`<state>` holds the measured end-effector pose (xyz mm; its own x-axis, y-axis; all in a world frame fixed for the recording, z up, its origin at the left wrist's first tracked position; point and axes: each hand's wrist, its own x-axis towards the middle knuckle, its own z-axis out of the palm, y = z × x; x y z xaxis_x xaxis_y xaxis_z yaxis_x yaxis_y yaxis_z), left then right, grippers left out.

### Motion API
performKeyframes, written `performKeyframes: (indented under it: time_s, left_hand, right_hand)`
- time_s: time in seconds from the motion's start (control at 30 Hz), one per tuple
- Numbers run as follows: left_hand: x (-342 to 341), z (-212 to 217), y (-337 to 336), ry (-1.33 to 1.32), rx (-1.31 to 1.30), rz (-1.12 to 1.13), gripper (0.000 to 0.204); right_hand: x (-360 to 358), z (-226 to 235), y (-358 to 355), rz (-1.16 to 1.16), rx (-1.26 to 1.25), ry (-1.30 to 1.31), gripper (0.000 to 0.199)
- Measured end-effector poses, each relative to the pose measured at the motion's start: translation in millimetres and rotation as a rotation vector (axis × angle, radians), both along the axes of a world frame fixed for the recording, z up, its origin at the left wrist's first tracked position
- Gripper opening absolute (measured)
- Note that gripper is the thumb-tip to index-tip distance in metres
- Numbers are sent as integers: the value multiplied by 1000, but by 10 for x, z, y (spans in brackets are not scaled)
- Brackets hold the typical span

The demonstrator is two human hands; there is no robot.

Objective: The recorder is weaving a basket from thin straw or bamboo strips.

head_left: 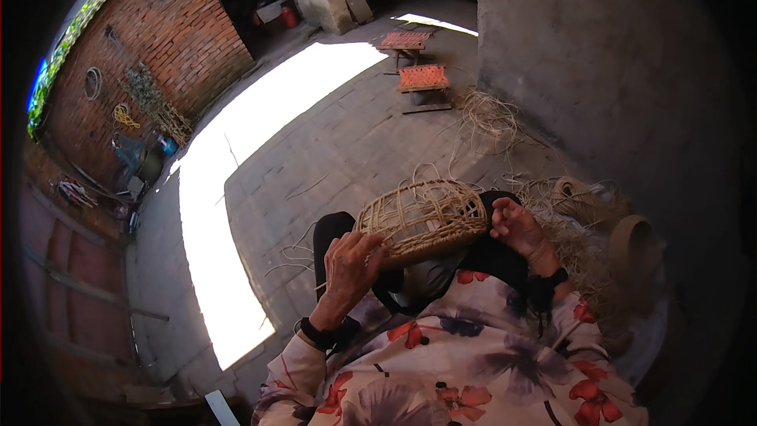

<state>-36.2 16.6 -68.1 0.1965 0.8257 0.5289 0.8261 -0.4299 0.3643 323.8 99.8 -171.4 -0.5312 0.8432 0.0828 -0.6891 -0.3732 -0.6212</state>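
Observation:
An openwork basket [422, 217] of tan straw-like strands rests on its side across my lap, its thicker woven band toward me. My left hand [347, 268] grips the left end of that band, fingers bent over the rim. Just off the basket's right end is my right hand [520, 229], palm turned up and fingers curled in toward the thumb. Any strand between those fingers is too fine to make out. Loose strand ends stick out from the basket's far side and left side.
Beside my right leg lies a heap of loose strands [564, 197], with a round tan woven piece [635, 244] near it. More strands [489, 118] lie by the grey wall [599, 55]. Two low stools with red woven seats [423, 76] stand ahead. A brick wall [158, 39] rises at left.

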Motion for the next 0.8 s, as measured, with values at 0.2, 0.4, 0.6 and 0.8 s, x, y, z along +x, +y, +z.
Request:
performKeyframes:
  time_s: [0.2,0.4,0.6,0.8]
  left_hand:
    - [-343,8,-30,-205,-255,44,8]
    - [-1578,-162,-279,333,-177,695,20]
    - [-362,284,18,-207,-294,142,29]
    - [63,236,133,-107,-266,-114,29]
  right_hand:
    - [74,-39,-55,-45,-3,22,31]
    - [-17,94,-59,-73,-12,-56,27]
    - [-472,830,-173,-260,107,-587,21]
    - [-1095,1170,-148,-420,1178,-1035,25]
